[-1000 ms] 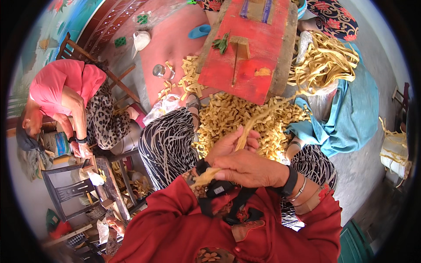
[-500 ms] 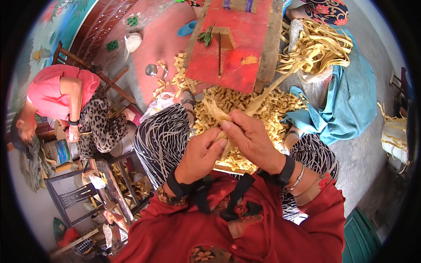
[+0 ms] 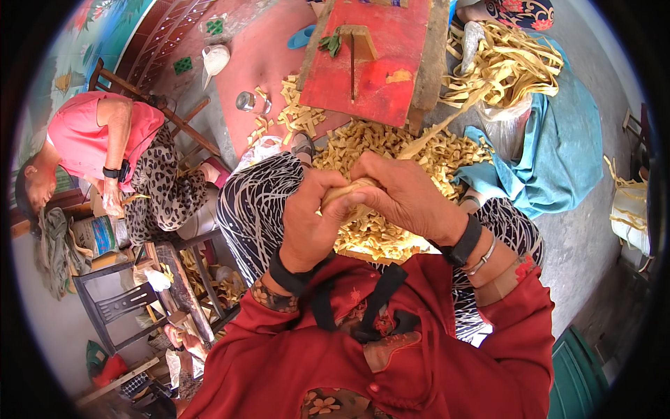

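My left hand [image 3: 307, 220] and my right hand [image 3: 413, 199] meet in front of my chest, both closed on a pale yellow flat strip [image 3: 349, 190]. Between the thumbs and fingers the strip is bunched into a folded roll. From my right hand its long tail [image 3: 440, 128] runs up and right to a heap of loose strips [image 3: 516, 66] on a clear plastic bag. Beneath my hands lies a large pile of short folded yellow pieces [image 3: 380, 237], reaching up to the red board. The fingertips are partly hidden behind the knuckles.
Ahead stands a red board [image 3: 384, 63] with an upright wooden piece [image 3: 359, 43]. Blue cloth [image 3: 569, 157] lies right of the pile. A glass jar [image 3: 252, 103] and white scoop [image 3: 216, 59] are at left. A person in pink [image 3: 105, 129] bends over beside a dark chair [image 3: 125, 307].
The strip's loose end, which stuck up above my left hand, is now folded down between both hands. My hands have moved slightly away from me, fingers closer around it. The person's hand at left has moved.
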`<state>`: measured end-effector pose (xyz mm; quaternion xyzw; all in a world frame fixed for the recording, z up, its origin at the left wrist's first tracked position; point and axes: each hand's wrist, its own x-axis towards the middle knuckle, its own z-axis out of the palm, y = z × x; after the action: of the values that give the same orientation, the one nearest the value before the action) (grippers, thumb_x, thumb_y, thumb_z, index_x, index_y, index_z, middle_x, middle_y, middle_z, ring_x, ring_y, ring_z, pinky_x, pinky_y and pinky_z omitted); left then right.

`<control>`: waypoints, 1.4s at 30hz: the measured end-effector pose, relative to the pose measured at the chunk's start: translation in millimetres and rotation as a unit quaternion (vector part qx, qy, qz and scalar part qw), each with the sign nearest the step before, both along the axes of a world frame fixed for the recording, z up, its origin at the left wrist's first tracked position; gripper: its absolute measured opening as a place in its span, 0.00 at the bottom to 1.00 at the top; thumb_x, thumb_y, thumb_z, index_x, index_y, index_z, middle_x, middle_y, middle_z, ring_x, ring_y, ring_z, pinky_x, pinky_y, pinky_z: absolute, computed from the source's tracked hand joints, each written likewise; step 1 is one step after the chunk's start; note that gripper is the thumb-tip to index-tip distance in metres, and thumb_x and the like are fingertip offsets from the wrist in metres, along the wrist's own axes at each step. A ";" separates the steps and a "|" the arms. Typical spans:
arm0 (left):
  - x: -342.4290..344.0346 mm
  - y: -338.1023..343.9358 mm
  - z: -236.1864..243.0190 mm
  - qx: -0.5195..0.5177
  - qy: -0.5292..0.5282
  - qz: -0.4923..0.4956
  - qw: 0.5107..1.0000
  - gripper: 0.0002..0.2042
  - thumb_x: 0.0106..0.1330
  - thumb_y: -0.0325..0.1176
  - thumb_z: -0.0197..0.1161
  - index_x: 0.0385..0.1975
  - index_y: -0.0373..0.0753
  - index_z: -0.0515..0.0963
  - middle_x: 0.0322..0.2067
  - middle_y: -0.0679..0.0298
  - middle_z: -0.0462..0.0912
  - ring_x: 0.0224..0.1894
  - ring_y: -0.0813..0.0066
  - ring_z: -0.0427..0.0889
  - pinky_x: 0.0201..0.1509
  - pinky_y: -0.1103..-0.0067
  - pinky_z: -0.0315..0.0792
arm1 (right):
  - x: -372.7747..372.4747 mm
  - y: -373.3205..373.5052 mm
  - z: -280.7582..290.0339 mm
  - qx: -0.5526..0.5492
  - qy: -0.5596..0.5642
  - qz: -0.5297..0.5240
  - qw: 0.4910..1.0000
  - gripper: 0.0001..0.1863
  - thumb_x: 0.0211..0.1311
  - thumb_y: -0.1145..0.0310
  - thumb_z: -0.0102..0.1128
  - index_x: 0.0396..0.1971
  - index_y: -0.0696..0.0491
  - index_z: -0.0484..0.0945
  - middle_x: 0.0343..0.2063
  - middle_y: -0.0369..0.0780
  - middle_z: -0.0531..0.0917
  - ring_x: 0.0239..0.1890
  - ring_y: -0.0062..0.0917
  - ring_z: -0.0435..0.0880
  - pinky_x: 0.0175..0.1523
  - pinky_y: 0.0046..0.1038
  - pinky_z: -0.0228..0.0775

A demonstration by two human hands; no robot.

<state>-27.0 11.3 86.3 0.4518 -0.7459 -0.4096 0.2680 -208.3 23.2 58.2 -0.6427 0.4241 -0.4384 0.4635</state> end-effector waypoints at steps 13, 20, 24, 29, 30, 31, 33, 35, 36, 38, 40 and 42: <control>-6.1 -11.7 -14.9 0.290 0.308 -0.024 0.906 0.11 0.70 0.32 0.48 0.46 0.33 0.72 0.40 0.64 0.77 0.35 0.81 0.77 0.42 0.85 0.71 | -6.6 -0.1 -13.9 0.023 -0.055 0.021 0.998 0.16 0.68 0.58 0.44 0.30 0.57 0.69 0.21 0.44 0.70 0.25 0.38 0.71 0.31 0.32 0.64; -20.6 -15.1 -16.3 0.060 0.124 -0.041 0.990 0.17 0.65 0.27 0.49 0.54 0.32 0.69 0.47 0.59 0.71 0.50 0.71 0.70 0.56 0.77 0.64 | -10.9 1.6 1.4 0.239 -0.174 0.011 0.955 0.18 0.69 0.58 0.44 0.33 0.59 0.71 0.21 0.40 0.68 0.24 0.27 0.69 0.32 0.27 0.63; -33.6 -9.4 -8.5 0.075 0.143 -0.024 0.987 0.20 0.64 0.29 0.53 0.56 0.32 0.67 0.49 0.54 0.70 0.52 0.65 0.69 0.58 0.74 0.62 | -8.0 -2.2 -4.1 0.117 -0.125 -0.029 0.985 0.16 0.69 0.60 0.44 0.32 0.59 0.71 0.24 0.42 0.73 0.27 0.26 0.73 0.35 0.27 0.66; -40.9 -16.7 -14.6 0.056 0.111 0.002 0.992 0.18 0.70 0.37 0.49 0.53 0.30 0.70 0.43 0.59 0.76 0.40 0.74 0.75 0.47 0.80 0.68 | -3.8 -3.3 -11.4 0.029 -0.049 -0.060 0.997 0.13 0.69 0.62 0.44 0.36 0.58 0.69 0.31 0.45 0.78 0.30 0.28 0.78 0.36 0.27 0.69; -44.1 -14.3 -10.2 0.167 0.144 0.065 0.973 0.19 0.71 0.40 0.47 0.52 0.30 0.71 0.41 0.62 0.77 0.36 0.78 0.76 0.42 0.82 0.70 | -1.7 -3.9 -14.0 0.044 -0.097 -0.084 0.991 0.14 0.69 0.61 0.44 0.39 0.58 0.68 0.32 0.45 0.79 0.31 0.29 0.79 0.35 0.27 0.69; -43.7 -13.6 -12.5 0.168 0.144 0.064 0.973 0.19 0.71 0.40 0.47 0.52 0.30 0.71 0.41 0.62 0.77 0.36 0.78 0.76 0.42 0.82 0.70 | -1.1 -4.3 -15.3 0.058 -0.145 -0.108 0.982 0.15 0.69 0.60 0.43 0.42 0.57 0.66 0.33 0.46 0.79 0.31 0.30 0.80 0.35 0.26 0.70; -38.8 -11.6 -20.3 0.249 0.280 0.034 0.927 0.21 0.73 0.43 0.42 0.51 0.33 0.72 0.40 0.66 0.78 0.33 0.84 0.75 0.35 0.87 0.70 | -5.0 -3.6 -8.9 0.070 -0.102 -0.128 0.984 0.16 0.69 0.59 0.43 0.44 0.57 0.64 0.32 0.45 0.79 0.31 0.29 0.80 0.34 0.25 0.70; -36.5 -14.2 -19.1 0.260 0.278 0.034 0.924 0.23 0.73 0.46 0.40 0.52 0.32 0.71 0.40 0.63 0.78 0.32 0.80 0.77 0.35 0.85 0.73 | -10.7 -1.8 -2.5 0.083 -0.058 -0.148 0.984 0.17 0.69 0.58 0.43 0.46 0.57 0.63 0.31 0.44 0.79 0.30 0.27 0.80 0.34 0.25 0.71; -36.5 -15.5 -13.2 0.335 0.313 0.006 0.889 0.25 0.72 0.48 0.39 0.53 0.31 0.69 0.40 0.62 0.79 0.32 0.77 0.78 0.35 0.83 0.75 | -13.6 -0.4 -0.3 0.128 -0.083 -0.126 0.980 0.17 0.69 0.57 0.44 0.44 0.56 0.64 0.28 0.44 0.79 0.31 0.27 0.81 0.34 0.25 0.70; -35.0 -18.0 -10.4 0.432 0.356 -0.020 0.828 0.27 0.72 0.50 0.38 0.53 0.29 0.67 0.41 0.57 0.78 0.32 0.70 0.80 0.36 0.73 0.78 | -13.9 0.6 -5.1 0.174 -0.108 -0.103 0.973 0.17 0.69 0.56 0.44 0.43 0.56 0.64 0.26 0.43 0.78 0.31 0.26 0.81 0.34 0.25 0.70; -33.0 -20.7 -15.5 0.456 0.397 -0.014 0.796 0.26 0.72 0.50 0.38 0.51 0.29 0.68 0.39 0.58 0.77 0.31 0.71 0.80 0.37 0.72 0.78 | -9.5 -0.4 -21.1 -0.003 -0.080 -0.160 0.984 0.16 0.68 0.56 0.45 0.35 0.56 0.68 0.20 0.41 0.74 0.26 0.23 0.76 0.32 0.24 0.66; -28.5 -25.9 -16.0 0.477 0.438 -0.006 0.762 0.26 0.72 0.49 0.38 0.50 0.30 0.69 0.38 0.59 0.77 0.30 0.72 0.79 0.37 0.71 0.78 | -16.5 0.4 -20.1 0.017 -0.057 -0.156 0.986 0.16 0.68 0.57 0.46 0.31 0.57 0.69 0.19 0.40 0.70 0.24 0.21 0.72 0.30 0.24 0.64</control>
<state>-55.5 -14.6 70.3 0.2887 -0.2581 -0.8674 0.3126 -224.8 23.6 38.1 -0.5345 0.4996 -0.5340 0.4238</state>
